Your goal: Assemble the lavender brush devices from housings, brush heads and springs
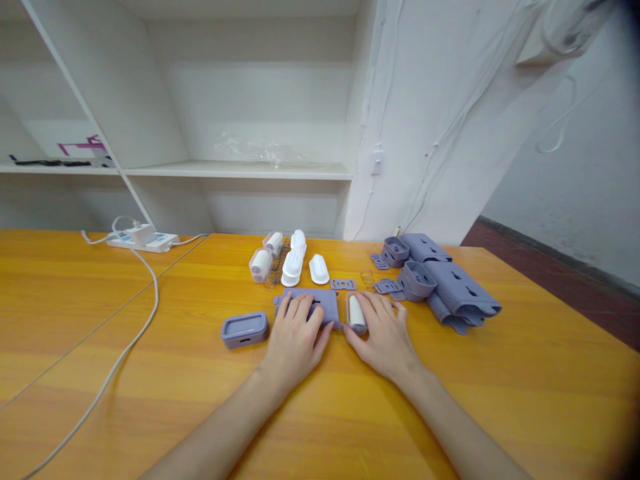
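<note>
My left hand (296,333) lies flat, fingers spread, on a flat lavender plastic housing (325,301) on the orange table. My right hand (383,328) rests beside it with fingers stretched out, its thumb side touching a small lavender holder with a white roller (356,313) in it. A closed lavender box-shaped part (245,329) sits just left of my left hand, apart from it.
White roller parts (291,267) and wire springs (278,267) lie behind the hands. Lavender shells and cups (453,283) are heaped at the right, with small flat plates (344,285). A white power strip (144,239) and cable (150,293) cross the table's left. Shelving stands behind.
</note>
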### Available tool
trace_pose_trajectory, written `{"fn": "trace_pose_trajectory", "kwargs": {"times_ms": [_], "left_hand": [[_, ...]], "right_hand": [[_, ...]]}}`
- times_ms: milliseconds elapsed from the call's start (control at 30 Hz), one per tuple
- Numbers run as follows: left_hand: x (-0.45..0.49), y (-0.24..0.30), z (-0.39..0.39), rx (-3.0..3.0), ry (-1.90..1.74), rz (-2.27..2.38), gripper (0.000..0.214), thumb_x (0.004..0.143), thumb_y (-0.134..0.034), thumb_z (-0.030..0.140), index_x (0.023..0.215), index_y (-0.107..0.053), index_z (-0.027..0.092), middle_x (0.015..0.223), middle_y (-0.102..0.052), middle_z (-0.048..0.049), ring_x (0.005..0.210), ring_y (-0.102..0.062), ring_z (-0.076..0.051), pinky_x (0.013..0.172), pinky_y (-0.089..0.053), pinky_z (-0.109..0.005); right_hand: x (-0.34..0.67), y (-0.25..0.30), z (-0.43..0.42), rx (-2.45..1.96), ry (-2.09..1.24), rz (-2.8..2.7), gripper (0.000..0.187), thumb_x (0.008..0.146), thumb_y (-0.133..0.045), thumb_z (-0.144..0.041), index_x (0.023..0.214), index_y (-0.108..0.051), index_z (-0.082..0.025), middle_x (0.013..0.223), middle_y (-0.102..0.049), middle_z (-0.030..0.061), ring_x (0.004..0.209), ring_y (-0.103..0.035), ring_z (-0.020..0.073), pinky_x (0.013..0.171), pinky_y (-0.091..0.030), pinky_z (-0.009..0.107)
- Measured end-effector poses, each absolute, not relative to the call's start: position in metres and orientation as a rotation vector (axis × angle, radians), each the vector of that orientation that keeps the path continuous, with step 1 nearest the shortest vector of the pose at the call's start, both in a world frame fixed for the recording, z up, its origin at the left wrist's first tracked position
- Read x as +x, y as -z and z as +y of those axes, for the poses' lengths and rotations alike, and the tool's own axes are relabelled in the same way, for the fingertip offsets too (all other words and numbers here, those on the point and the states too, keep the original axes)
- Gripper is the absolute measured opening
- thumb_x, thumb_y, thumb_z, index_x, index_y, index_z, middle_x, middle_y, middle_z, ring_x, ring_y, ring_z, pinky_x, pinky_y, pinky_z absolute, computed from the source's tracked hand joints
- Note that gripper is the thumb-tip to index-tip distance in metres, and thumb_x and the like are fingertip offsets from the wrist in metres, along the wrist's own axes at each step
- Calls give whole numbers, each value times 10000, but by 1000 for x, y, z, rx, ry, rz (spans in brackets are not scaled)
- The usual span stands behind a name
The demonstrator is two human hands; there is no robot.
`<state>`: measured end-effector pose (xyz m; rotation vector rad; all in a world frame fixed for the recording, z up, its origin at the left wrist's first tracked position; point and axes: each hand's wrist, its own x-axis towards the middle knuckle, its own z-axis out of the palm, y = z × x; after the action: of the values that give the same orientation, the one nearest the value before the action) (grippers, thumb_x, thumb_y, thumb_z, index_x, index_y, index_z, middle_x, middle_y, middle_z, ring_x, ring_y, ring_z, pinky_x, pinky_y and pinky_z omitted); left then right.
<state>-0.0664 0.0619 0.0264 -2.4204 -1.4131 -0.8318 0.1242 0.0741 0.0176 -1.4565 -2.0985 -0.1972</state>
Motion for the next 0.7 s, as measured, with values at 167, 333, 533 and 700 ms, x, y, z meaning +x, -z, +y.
{"fn": "trace_pose_trajectory", "kwargs": {"times_ms": [167,333,533,700], "left_hand": [[-67,-25,62,-2413,849,-1409,186,862,-468,297,987,-543,182,1115,-551,-112,1068,-491,-260,1006,-315,-529],[-67,-25,62,-2409,849,-1407,181,858,-471,301,979,-541,186,1118,-555,-114,1068,-493,-265,998,-318,-535],[-67,-26,63,-2410,838,-1419,198,861,-463,303,996,-541,181,1117,-555,-116,1075,-490,-266,1006,-309,-530],[-67,-25,62,-2412,838,-1416,201,860,-461,305,1000,-540,184,1121,-555,-116,1075,-488,-270,1002,-308,-535]], "right_hand": [[126,-14,79,-1451,120,-2025,470,691,-639,-404,1100,-504,-216,1133,-586,97,1057,-496,289,872,-303,442],[128,-8,85,-1539,39,-1904,564,595,-696,-501,1050,-499,-231,1062,-588,71,994,-513,297,792,-345,421],[128,-9,85,-1518,81,-1943,538,649,-668,-443,1117,-491,-245,1116,-563,76,1020,-499,297,785,-364,421],[129,-8,86,-1496,7,-1965,495,670,-629,-350,1131,-481,-248,1139,-548,72,1054,-490,285,821,-366,418]]}}
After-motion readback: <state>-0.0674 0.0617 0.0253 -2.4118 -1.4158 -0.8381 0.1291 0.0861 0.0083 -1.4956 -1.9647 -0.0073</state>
